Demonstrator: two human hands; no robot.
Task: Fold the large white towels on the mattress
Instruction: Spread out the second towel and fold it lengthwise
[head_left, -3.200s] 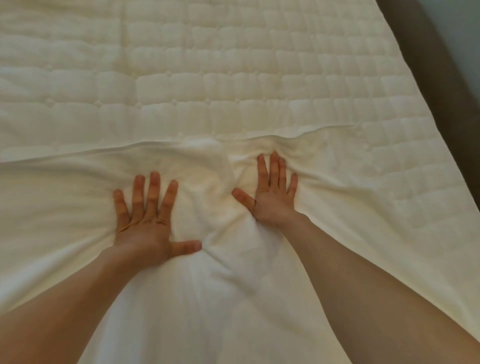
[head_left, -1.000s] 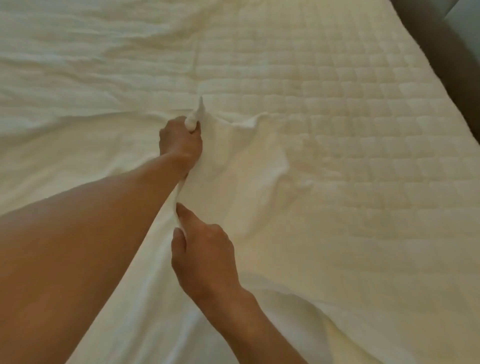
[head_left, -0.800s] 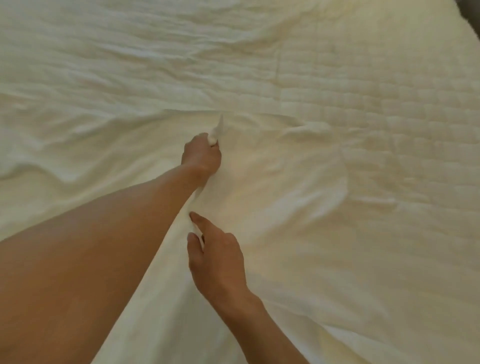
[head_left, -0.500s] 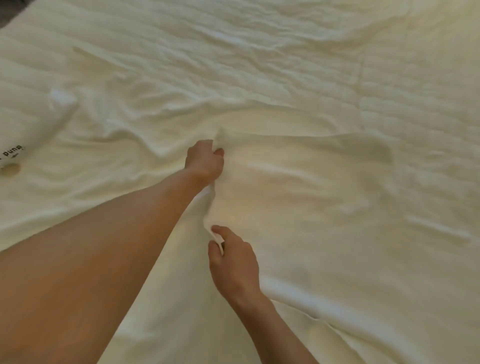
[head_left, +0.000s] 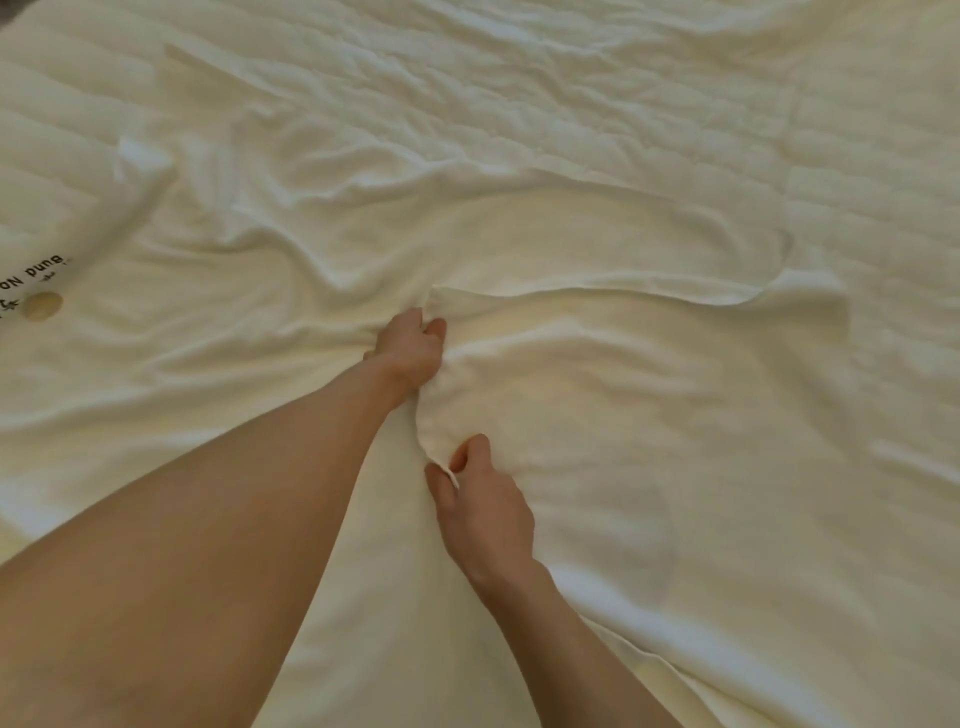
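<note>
A large white towel (head_left: 649, 415) lies spread and wrinkled over the quilted mattress (head_left: 872, 130). Its right part is folded over to the left, with the folded edge running from my left hand rightwards. My left hand (head_left: 410, 348) is closed on the far corner of that folded layer near the middle of the view. My right hand (head_left: 483, 509) sits closer to me and pinches the near corner of the same edge between thumb and fingers. Both hands hold the towel low against the cloth beneath.
More rumpled white cloth (head_left: 415, 104) covers the far and left side of the mattress. A white label with black print and a round tan mark (head_left: 39, 296) lies at the left edge. Bare quilted mattress shows at the far right.
Both hands went from pressing flat on the towel to gripping its edge. They have carried that edge leftwards across the towel, and the view has swung left, bringing the printed label into sight.
</note>
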